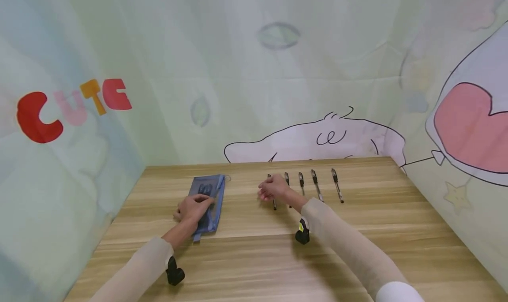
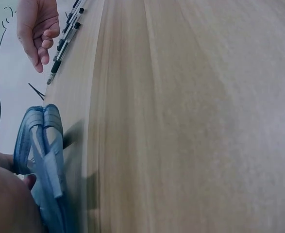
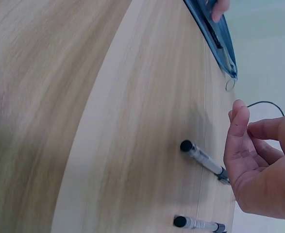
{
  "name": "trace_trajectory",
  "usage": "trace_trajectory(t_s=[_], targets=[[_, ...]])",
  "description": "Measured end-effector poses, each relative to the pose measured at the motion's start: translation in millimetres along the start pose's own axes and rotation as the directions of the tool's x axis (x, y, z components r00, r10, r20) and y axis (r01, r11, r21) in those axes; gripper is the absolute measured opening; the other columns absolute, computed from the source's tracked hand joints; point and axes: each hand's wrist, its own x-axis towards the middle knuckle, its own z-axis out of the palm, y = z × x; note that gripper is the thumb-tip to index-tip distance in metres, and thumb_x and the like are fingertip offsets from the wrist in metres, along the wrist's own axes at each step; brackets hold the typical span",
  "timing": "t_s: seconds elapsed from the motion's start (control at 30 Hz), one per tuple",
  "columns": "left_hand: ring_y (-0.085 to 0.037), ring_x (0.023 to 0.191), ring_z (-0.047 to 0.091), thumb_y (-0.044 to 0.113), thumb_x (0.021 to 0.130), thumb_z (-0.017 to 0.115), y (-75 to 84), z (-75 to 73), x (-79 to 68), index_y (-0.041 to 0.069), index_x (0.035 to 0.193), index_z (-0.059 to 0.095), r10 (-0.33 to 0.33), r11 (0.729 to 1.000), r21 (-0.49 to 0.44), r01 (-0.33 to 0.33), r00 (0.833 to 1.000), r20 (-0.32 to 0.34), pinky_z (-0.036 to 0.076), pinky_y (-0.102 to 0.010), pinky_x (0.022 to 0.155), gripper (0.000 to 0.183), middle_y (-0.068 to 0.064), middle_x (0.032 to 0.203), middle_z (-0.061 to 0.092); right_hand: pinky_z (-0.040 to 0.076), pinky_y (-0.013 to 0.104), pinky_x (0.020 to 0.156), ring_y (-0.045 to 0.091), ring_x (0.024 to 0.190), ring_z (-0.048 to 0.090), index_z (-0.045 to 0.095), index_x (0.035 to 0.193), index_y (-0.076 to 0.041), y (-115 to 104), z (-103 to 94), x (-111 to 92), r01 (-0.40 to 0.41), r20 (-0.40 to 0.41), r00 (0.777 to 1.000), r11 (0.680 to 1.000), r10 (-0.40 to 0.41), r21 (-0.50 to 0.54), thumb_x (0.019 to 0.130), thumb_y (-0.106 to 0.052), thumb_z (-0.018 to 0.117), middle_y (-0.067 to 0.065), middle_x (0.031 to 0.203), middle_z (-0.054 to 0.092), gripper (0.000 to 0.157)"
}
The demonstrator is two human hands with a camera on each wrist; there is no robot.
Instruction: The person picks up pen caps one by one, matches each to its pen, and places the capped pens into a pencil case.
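On the left of the table lies a blue zippered mesh pencil pouch [image 1: 216, 214] with dark items inside. My left hand [image 1: 192, 208] pinches its upper side, and in the left wrist view the pouch's mouth [image 2: 38, 116] stands spread apart. A row of black-capped clear pens lies to the right. Over the leftmost pen [image 1: 274, 206] hovers my right hand [image 1: 274, 188], fingers loosely bent with nothing between them. In the right wrist view that pen [image 3: 203, 159] rests on the wood beside the right hand [image 3: 259, 170].
Several more pens, such as the rightmost pen [image 1: 338, 186], lie roughly parallel on the wooden table [image 1: 254, 262]. A printed curtain [image 1: 178, 72] hangs behind and along both sides. A small metal ring [image 3: 230, 85] hangs at the pouch's end.
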Motion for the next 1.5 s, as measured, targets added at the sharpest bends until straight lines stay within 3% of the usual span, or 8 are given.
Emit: trace_trajectory(t_s=[0.33, 0.5, 0.67, 0.87, 1.1, 1.23, 1.37, 1.5], targets=[[-0.035, 0.130, 0.055, 0.048, 0.090, 0.074, -16.3, -9.1, 4.0, 0.014, 0.116, 0.078, -0.023, 0.990, -0.139, 0.029, 0.999, 0.045, 0.027, -0.059, 0.116, 0.043, -0.014, 0.133, 0.069, 0.054, 0.017, 0.052, 0.008, 0.054, 0.061, 0.068, 0.112, 0.014, 8.1, -12.3, 7.5, -0.012, -0.153, 0.988, 1.000, 0.013, 0.009, 0.100, -0.003, 0.059, 0.015, 0.080, 0.075, 0.023], [-0.035, 0.132, 0.054, 0.050, 0.090, 0.074, -18.8, -13.9, 3.4, 0.012, 0.121, 0.075, -0.045, 0.980, -0.191, 0.059, 0.996, 0.075, 0.031, -0.054, 0.118, 0.049, -0.016, 0.138, 0.065, 0.051, 0.015, 0.048, 0.006, 0.051, 0.058, 0.068, 0.113, 0.014, 9.9, -15.6, 9.5, -0.002, -0.169, 0.986, 0.999, -0.004, -0.034, 0.100, -0.003, 0.060, 0.015, 0.079, 0.074, 0.023], [-0.029, 0.128, 0.057, 0.046, 0.087, 0.080, -22.9, -16.0, 6.1, 0.011, 0.115, 0.078, -0.043, 0.947, -0.316, 0.065, 0.996, 0.078, 0.040, -0.046, 0.116, 0.044, -0.010, 0.127, 0.071, 0.052, 0.016, 0.051, 0.007, 0.054, 0.059, 0.068, 0.116, 0.012, 11.0, -19.5, 8.8, 0.003, -0.184, 0.983, 0.999, -0.013, -0.052, 0.101, -0.004, 0.059, 0.014, 0.080, 0.073, 0.024], [-0.011, 0.109, 0.058, 0.045, 0.086, 0.081, -26.6, -17.3, 8.9, 0.015, 0.110, 0.081, -0.022, 0.931, -0.361, 0.046, 0.997, 0.071, 0.045, -0.028, 0.102, 0.038, 0.018, 0.097, 0.071, 0.050, 0.016, 0.050, 0.007, 0.054, 0.057, 0.071, 0.113, 0.010, 9.9, -21.2, 10.4, 0.009, -0.225, 0.974, 0.994, -0.034, -0.110, 0.099, -0.004, 0.063, 0.013, 0.077, 0.071, 0.021], [0.006, 0.091, 0.059, 0.040, 0.085, 0.084, -28.8, -14.9, 7.9, 0.017, 0.106, 0.082, 0.002, 0.921, -0.389, 0.020, 0.998, 0.056, 0.045, -0.011, 0.085, 0.031, 0.028, 0.084, 0.069, 0.035, 0.018, 0.045, 0.008, 0.046, 0.046, 0.078, 0.095, 0.004, 16.0, -20.1, 22.1, 0.010, -0.267, 0.956, 0.928, -0.118, -0.373, 0.096, -0.011, 0.071, 0.003, 0.057, 0.062, 0.017], [0.007, 0.091, 0.060, 0.040, 0.084, 0.084, -27.1, -12.3, 6.9, 0.015, 0.107, 0.082, 0.027, 0.918, -0.397, 0.004, 0.997, 0.072, 0.045, -0.009, 0.084, 0.034, 0.029, 0.083, 0.069, 0.034, 0.018, 0.044, 0.008, 0.044, 0.046, 0.079, 0.083, 0.003, 15.3, -20.6, 28.9, -0.041, -0.295, 0.950, 0.901, -0.098, -0.431, 0.094, -0.013, 0.074, 0.004, 0.054, 0.062, 0.020], [0.006, 0.092, 0.060, 0.039, 0.085, 0.084, -25.8, -9.6, 7.2, 0.013, 0.108, 0.081, 0.031, 0.917, -0.399, -0.001, 0.997, 0.069, 0.045, -0.009, 0.084, 0.035, 0.028, 0.084, 0.070, 0.038, 0.017, 0.043, 0.008, 0.044, 0.050, 0.079, 0.081, 0.003, 12.6, -17.4, 35.5, -0.077, -0.315, 0.946, 0.890, -0.078, -0.449, 0.089, -0.011, 0.079, 0.004, 0.056, 0.067, 0.016], [0.005, 0.094, 0.060, 0.040, 0.085, 0.084, -25.2, -9.7, 8.9, 0.012, 0.110, 0.080, 0.019, 0.919, -0.395, 0.009, 0.997, 0.069, 0.045, -0.014, 0.090, 0.037, 0.026, 0.086, 0.071, 0.032, 0.019, 0.041, 0.007, 0.041, 0.044, 0.078, 0.073, 0.004, 9.2, -11.9, 40.3, -0.079, -0.289, 0.955, 0.872, -0.073, -0.483, 0.087, -0.012, 0.081, -0.001, 0.046, 0.056, 0.022]])
